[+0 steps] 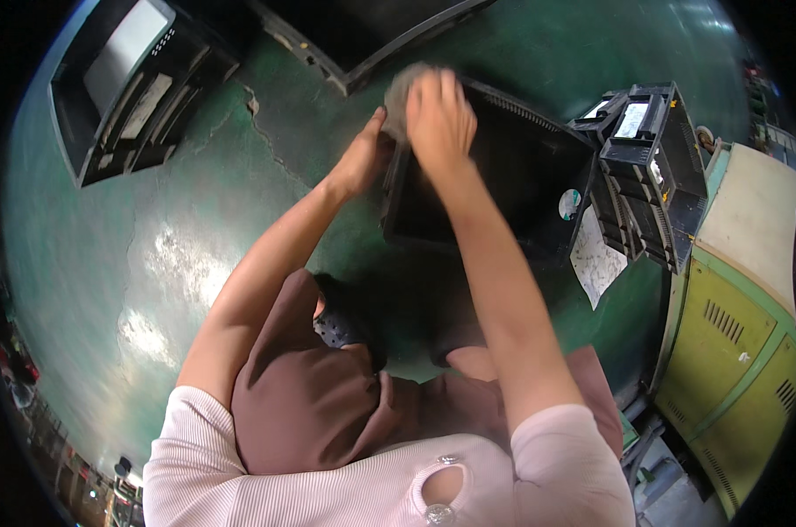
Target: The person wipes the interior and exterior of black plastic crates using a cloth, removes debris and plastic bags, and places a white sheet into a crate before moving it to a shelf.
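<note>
Right hand (439, 114) pressing grey cloth (401, 88) on black crate (503, 176) rim, left hand (363, 158) gripping crate edge

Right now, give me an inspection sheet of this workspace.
Surface: green painted floor, cracked and worn in patches.
Job's things: black plastic crate; grey cloth at its rim.
Clutter: stacked black crates; white paper sheet; another black crate.
Hands: right hand closed on the cloth; left hand grips the crate's corner.
Cables: nothing seen.
Surroundings: yellow-green cabinet.
</note>
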Available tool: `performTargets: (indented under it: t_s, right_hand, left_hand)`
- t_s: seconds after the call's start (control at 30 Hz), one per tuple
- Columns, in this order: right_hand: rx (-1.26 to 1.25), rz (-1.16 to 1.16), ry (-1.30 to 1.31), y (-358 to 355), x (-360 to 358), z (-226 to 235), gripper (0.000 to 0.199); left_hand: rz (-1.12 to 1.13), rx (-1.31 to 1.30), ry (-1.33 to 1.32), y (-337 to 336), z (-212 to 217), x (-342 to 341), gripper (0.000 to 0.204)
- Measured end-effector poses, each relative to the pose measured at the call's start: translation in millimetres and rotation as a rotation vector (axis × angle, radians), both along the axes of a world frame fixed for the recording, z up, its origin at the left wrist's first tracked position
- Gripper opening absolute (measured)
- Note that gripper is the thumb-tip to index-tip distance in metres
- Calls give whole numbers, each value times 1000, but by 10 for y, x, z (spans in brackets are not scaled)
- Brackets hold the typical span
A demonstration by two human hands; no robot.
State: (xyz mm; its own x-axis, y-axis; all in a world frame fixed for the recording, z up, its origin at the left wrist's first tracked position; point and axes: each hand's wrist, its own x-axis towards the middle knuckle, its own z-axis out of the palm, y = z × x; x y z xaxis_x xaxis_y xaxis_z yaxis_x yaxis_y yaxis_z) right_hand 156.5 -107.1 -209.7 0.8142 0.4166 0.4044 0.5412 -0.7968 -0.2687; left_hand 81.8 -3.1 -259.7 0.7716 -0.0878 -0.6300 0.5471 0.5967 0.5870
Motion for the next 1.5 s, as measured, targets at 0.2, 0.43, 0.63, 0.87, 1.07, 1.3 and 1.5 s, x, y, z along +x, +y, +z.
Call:
performTargets:
  t_s: [0.2, 0.43, 0.63, 0.87, 1.07, 1.3, 1.5]
  right_hand:
    - [-68, 78, -147, -184, 341, -70, 5]
    - [-361, -398, -239, -2375, 412, -30, 17]
    - [-152, -137, -98, -693, 165, -73, 15]
    - [-119, 113, -197, -625, 280, -147, 9]
    - [-180, -141, -17, -2668, 281, 63, 10]
    - [-42, -114, 238, -2905, -861, 178, 15]
    - [-107, -553, 284, -2613, -1793, 247, 9]
  left_hand:
    - [-104, 935, -63, -238, 417, -286, 49]
    - [93, 971, -314, -293, 300, -320, 48]
    - [50, 913, -214, -265, 355, -310, 48]
    - [144, 918, -258, -302, 247, -303, 46]
    - [60, 903, -191, -387, 421, -276, 47]
    - [53, 1006, -237, -329, 254, -276, 48]
    - [39, 1012, -182, -377, 343, -270, 49]
